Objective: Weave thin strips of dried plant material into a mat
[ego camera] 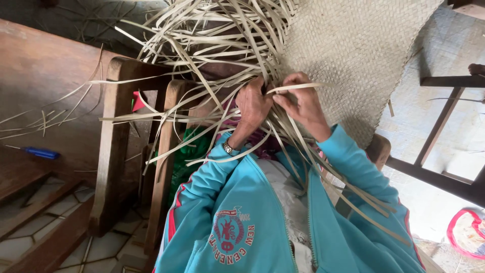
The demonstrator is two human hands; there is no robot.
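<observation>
Strips [202, 38] of pale leaf spread loose to the left and far side, joined to the woven mat [353, 50] at the right. My left hand [252, 105] is closed around several strips. My right hand [303, 103] pinches one strip [298, 87] just beside it, above my lap.

To my left stands a wooden chair frame [113, 146] on a tiled floor [60, 247]. A blue-handled tool [40, 152] lies on the brown wooden surface [45, 86]. A pink-rimmed object [467, 232] sits at lower right, near dark wooden rails [439, 126].
</observation>
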